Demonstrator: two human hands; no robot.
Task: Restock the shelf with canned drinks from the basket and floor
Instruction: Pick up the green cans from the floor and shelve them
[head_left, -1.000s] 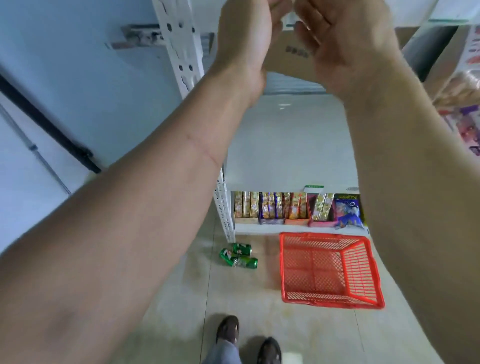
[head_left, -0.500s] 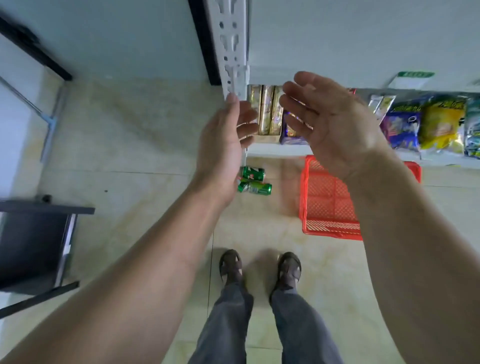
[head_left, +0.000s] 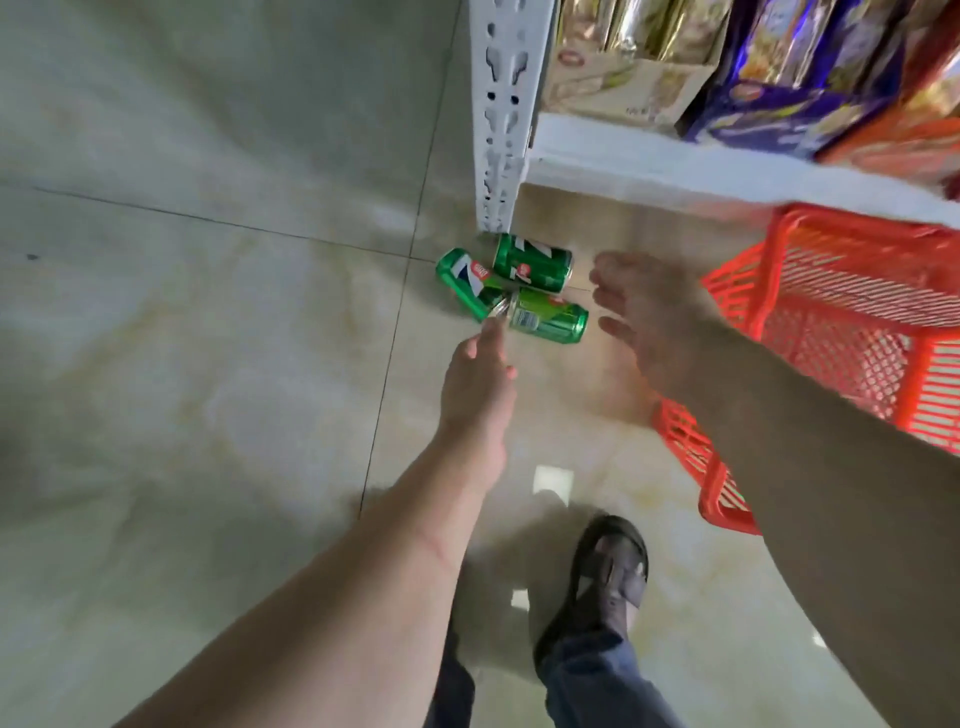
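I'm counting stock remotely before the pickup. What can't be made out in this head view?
- Red basket: its floor is hidden by the right hand and arm, and the frame edge cuts it.
- Left hand: fingertips blurred, so contact with the green cans is unclear.
- Shelf: only the bottom tier shows.

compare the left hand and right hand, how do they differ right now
The left hand has its fingertips at the spot where two of the green cans meet; the right hand is beside the cans and apart from them. The left hand looks narrow, with its fingers together; the right hand has its fingers spread. The right hand is next to the red basket; the left hand is farther from it. Both are empty and reach toward the cans.
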